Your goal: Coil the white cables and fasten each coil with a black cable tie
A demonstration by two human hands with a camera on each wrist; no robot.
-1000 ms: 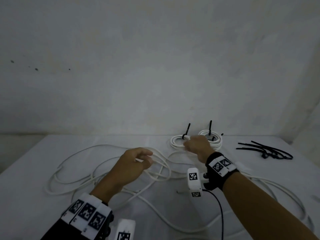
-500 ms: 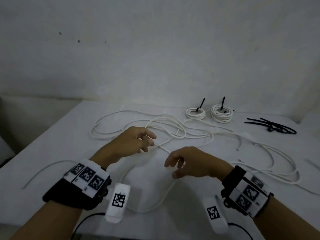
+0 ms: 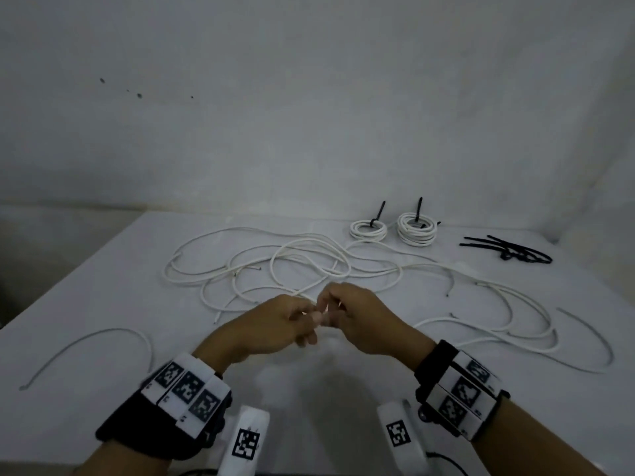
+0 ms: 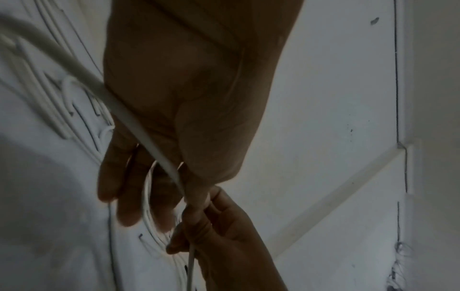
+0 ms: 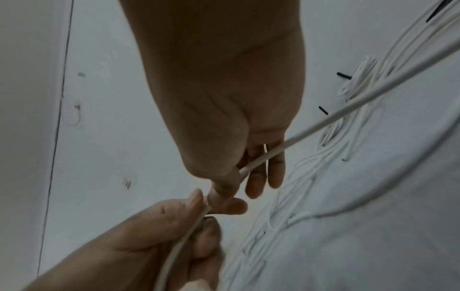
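My left hand (image 3: 275, 324) and right hand (image 3: 360, 317) meet fingertip to fingertip above the table (image 3: 86, 304), both pinching one white cable (image 5: 323, 122). Beyond lie loose cables (image 3: 292, 262), then two tied coils (image 3: 395, 230), with spare black ties (image 3: 508, 250) at the far right.

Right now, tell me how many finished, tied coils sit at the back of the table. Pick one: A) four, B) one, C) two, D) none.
C: two tied coils lie side by side at the far edge, the smaller left coil and the taller right coil, each with a black cable tie sticking up; the other white cables lie loose on the table.
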